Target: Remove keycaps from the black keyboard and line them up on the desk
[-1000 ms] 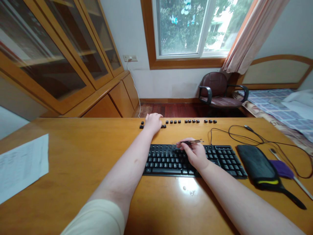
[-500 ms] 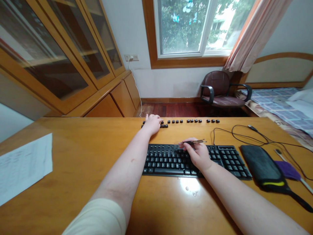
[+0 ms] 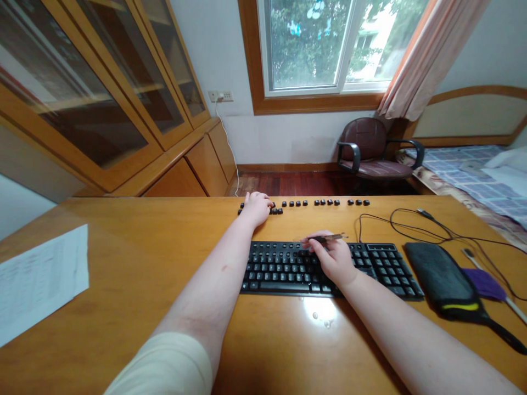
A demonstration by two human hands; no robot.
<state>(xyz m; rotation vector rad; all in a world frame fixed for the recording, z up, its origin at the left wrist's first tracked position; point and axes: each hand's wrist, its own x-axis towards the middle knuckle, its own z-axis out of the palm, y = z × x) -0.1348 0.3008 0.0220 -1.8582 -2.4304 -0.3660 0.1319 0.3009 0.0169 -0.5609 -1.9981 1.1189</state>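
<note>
My left hand (image 3: pixel 257 209) rests palm down at the desk's far edge, over loose black keycaps (image 3: pixel 275 211). Its fingers are apart, with fingertips at the keycaps; several keycaps beneath are hidden. In my right hand (image 3: pixel 332 259) is a thin dark tool with fine wire-like ends, which looks like a keycap puller (image 3: pixel 325 238). That hand is closed around it above the black keyboard (image 3: pixel 280 277). Along the keyboard's top, some key positions look bare. More keycaps (image 3: pixel 326 203) stand in spaced groups on the desk behind it.
A dark brush-like pad with a handle (image 3: pixel 442 280) lies right of the keyboard, beside a purple item (image 3: pixel 486 284). A black cable (image 3: pixel 411 219) loops behind them. Printed paper (image 3: pixel 45 280) lies at left. Beyond the desk stand a chair (image 3: pixel 366 148) and cabinet (image 3: pixel 160 148).
</note>
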